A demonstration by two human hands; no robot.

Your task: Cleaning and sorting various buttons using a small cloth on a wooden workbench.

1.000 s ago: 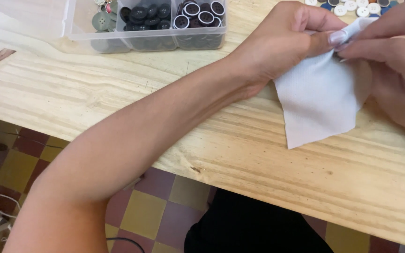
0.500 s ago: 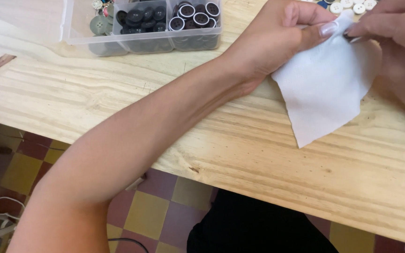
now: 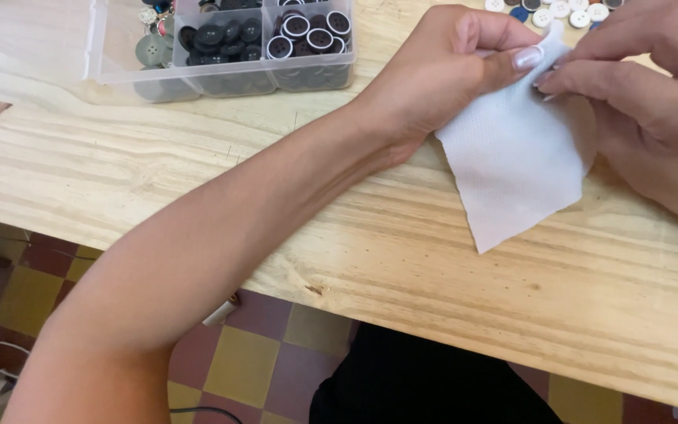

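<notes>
Near the upper right of the frame, the left hand (image 3: 441,74) pinches the top edge of a white fabric piece (image 3: 515,169) between thumb and forefinger, its fingers closed on the cloth. The right hand (image 3: 653,86) meets it from the right, fingertips drawn together at the same top corner; whether they hold a needle or only the cloth is too small to tell. The fabric hangs down over the pale wooden bench (image 3: 355,235), its lower point lying flat on the wood. No button or stitching shows on the visible face of the cloth, so the work looks to be at an early stage. A clear compartment box (image 3: 111,71) of dark buttons sits at upper left, well apart, and loose light buttons (image 3: 559,12) lie along the top edge.
</notes>
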